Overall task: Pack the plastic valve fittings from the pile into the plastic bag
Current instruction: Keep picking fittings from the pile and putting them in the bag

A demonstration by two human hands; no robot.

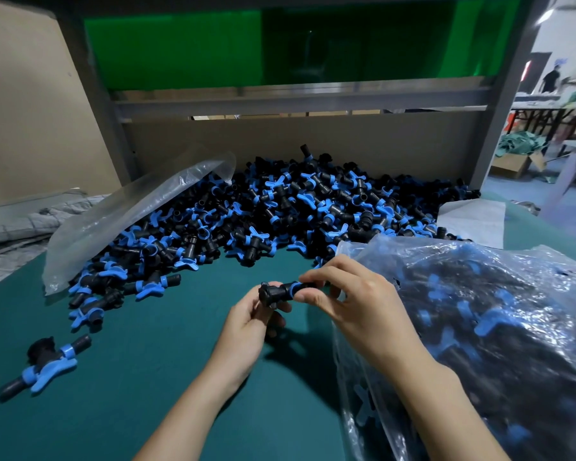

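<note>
A big pile of black valve fittings with blue handles [280, 211] covers the back of the green table [153, 327]. Both hands hold one black fitting [276, 292] above the table's middle. My left hand [251, 322] grips its black end from below, and my right hand [356, 294] pinches its other end, where a blue part shows. At the right lies a clear plastic bag [479, 327] holding many fittings, just under my right wrist.
An empty clear bag [127, 214] lies over the pile's left side. One loose fitting [47, 362] sits at the table's near left. Grey cloth [17, 224] lies at the far left, a white sheet [473, 221] at the right. A cardboard wall backs the pile.
</note>
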